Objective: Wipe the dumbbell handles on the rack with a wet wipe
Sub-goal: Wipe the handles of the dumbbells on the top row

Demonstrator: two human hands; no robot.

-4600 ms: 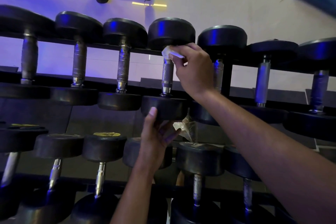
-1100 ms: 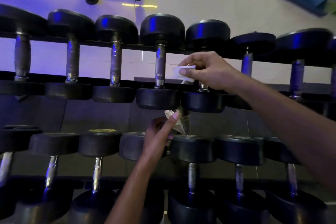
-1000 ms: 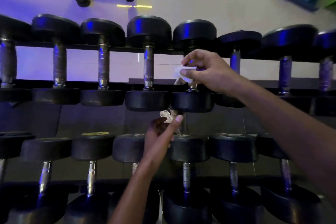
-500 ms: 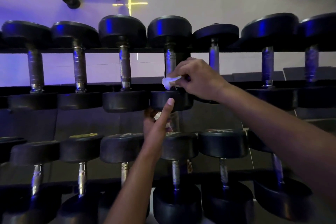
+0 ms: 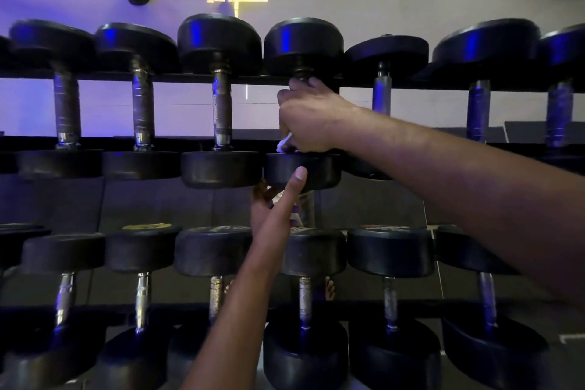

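Rack (image 5: pixel 190 77), two tiers of dumbbells, heads black, handles metal.

Progress: I am working the fourth dumbbell (image 5: pixel 303 41) from the left on the upper tier. Nothing in this view is telling me which handles are already clean; no handle is showing a wet sheen I can trust under the blue light. Judging by my position, I am reckoning the upper handles to the right and the whole lower tier are still waiting.

Right hand (image 5: pixel 311 117): I am wrapping it closed around that dumbbell's handle, fingers curled over the top just under the far head. The handle itself is hiding inside my fist. A white corner of the wipe (image 5: pixel 285 143) is sticking out below my palm, just above the near head (image 5: pixel 302 169), so I am pressing the wipe against the handle.

Left hand (image 5: pixel 278 199): I am reaching up from below, thumb touching the front of the near head, steadying it. My fingers are curling under the head around something pale and crumpled (image 5: pixel 285 199); whether it is a spare wipe or a wrapper I cannot tell.
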